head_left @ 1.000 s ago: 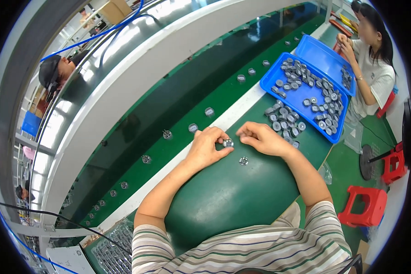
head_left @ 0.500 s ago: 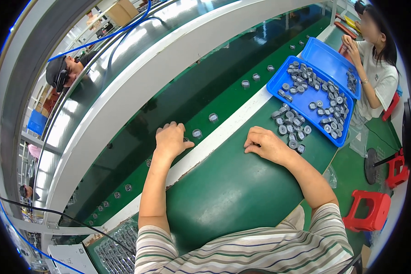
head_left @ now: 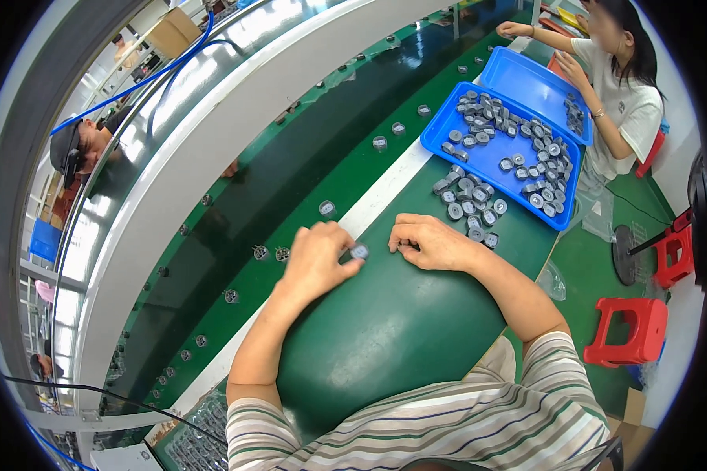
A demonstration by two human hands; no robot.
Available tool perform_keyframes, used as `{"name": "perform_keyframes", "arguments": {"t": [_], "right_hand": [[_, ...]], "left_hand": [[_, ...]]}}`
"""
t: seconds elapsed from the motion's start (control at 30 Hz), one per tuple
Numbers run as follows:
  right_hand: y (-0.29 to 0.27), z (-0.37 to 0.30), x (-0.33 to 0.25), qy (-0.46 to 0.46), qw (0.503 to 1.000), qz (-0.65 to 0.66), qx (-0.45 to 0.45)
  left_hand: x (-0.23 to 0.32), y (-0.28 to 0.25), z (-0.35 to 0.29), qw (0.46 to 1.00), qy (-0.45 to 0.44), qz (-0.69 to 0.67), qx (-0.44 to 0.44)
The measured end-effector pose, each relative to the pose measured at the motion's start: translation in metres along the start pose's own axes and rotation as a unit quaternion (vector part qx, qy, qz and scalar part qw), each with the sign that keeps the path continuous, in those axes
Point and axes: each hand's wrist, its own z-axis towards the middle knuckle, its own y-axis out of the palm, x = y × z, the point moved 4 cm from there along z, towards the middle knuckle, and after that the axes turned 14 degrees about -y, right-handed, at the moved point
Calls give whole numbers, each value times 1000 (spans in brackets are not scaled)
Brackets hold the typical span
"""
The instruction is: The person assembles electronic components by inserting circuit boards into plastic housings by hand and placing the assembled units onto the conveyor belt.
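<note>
My left hand (head_left: 316, 257) is over the white rail between the conveyor and the green table, its thumb and fingers closed on a small round part (head_left: 359, 252) with a pale top, somewhat blurred. To its right, my right hand (head_left: 430, 242) rests above the green table (head_left: 385, 330) with fingers curled and pressed together; what they hold, if anything, is hidden. Similar small round parts, one of them a clear-sided part (head_left: 327, 209), sit spaced along the green conveyor belt (head_left: 353, 177). Beyond my right hand lies a loose pile of grey round parts (head_left: 468, 206).
A blue tray (head_left: 440, 141) with many grey round parts stands at the right, overlapping another blue tray (head_left: 518, 74). A co-worker (head_left: 620, 94) sits beyond them. A red stool (head_left: 627, 331) is on the floor at right. Clear plastic trays (head_left: 196, 432) lie lower left.
My left hand has moved right, off the belt toward my right hand, and a small round part now shows in its fingers. My right hand stays curled. The co-worker's arm now stretches toward the belt.
</note>
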Motion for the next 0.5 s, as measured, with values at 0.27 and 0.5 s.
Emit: {"name": "perform_keyframes", "arguments": {"t": [0.27, 0.5], "right_hand": [[-11, 2, -21, 17, 998, -53, 9], [2, 3, 2, -26, 994, -73, 80]], "left_hand": [[11, 29, -2, 989, -25, -132, -69], [10, 51, 0, 984, 69, -164, 2]]}}
